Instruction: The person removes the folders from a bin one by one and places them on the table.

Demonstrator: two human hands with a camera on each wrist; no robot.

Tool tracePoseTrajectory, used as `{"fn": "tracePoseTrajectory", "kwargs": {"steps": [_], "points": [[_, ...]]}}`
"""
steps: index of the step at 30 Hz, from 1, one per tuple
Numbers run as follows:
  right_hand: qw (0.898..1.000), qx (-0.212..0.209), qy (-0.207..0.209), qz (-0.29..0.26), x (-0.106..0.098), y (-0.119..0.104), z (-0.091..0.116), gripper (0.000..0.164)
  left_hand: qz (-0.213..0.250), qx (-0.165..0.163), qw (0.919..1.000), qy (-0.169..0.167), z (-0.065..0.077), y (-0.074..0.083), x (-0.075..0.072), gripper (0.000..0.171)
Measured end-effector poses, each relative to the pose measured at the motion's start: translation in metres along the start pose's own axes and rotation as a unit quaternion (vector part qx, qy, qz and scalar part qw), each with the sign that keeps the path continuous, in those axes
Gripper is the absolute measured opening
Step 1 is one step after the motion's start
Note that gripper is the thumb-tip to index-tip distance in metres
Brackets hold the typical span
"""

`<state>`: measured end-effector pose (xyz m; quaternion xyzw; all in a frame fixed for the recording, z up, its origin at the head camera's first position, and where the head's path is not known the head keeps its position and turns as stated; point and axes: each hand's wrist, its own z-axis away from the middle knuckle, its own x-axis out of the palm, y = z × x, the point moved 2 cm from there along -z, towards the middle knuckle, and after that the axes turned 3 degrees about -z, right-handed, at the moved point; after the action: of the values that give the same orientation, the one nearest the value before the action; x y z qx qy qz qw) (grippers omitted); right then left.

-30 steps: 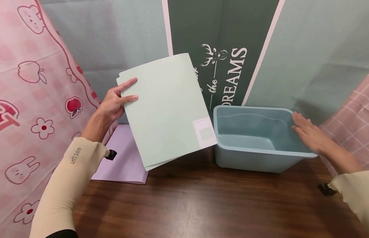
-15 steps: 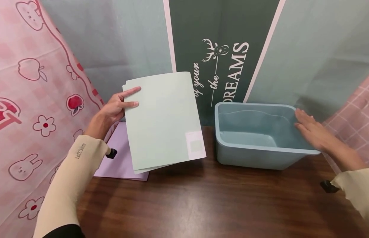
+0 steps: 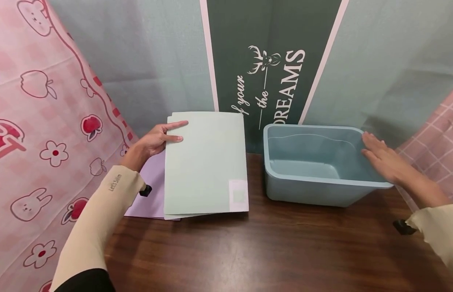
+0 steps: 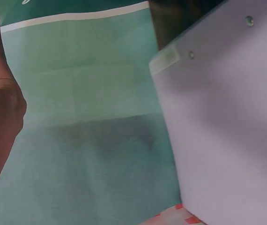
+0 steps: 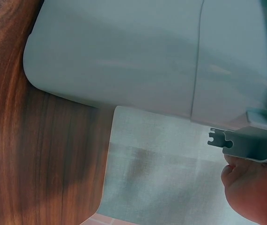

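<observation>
My left hand [image 3: 157,140] holds a pale mint folder [image 3: 204,166] by its upper left edge, with thumb and forefinger stretched across the front. A second layer shows behind the front cover, and a pale label marks its lower right corner. Behind it, partly hidden, a lilac folder [image 3: 147,194] lies on the table; its metal eyelets [image 4: 249,21] show in the left wrist view. My right hand [image 3: 385,160] rests at the right rim of a blue-grey plastic bin [image 3: 307,192], fingers straight. Only part of that hand [image 5: 255,192] appears in the right wrist view.
The dark wooden table [image 3: 226,255] stretches in front of the folders and bin. A grey-green curtain [image 3: 160,48] with printed lettering hangs close behind. Pink printed cloth [image 3: 47,121] closes off the left, and pink checked cloth [image 3: 438,154] the right.
My left hand has brought the mint folder down and turned it from a tilt to nearly straight, away from the bin and over the lilac folder. The right hand stays at the bin's rim.
</observation>
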<state>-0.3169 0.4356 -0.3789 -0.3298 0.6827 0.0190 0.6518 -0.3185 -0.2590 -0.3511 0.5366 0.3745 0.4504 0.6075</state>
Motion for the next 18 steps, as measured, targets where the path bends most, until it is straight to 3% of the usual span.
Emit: {"fn": "tracePoseTrajectory", "kwargs": {"steps": [7,18], "points": [[1.0,-0.005,0.004,0.0,-0.004,0.0,-0.002,0.059,-0.007,-0.033,0.999,-0.03,-0.017,-0.019,0.008,0.064],[1.0,-0.002,-0.002,-0.001,-0.002,0.002,-0.001,0.059,-0.096,-0.067,0.993,-0.017,-0.038,-0.048,0.016,0.065]]}}
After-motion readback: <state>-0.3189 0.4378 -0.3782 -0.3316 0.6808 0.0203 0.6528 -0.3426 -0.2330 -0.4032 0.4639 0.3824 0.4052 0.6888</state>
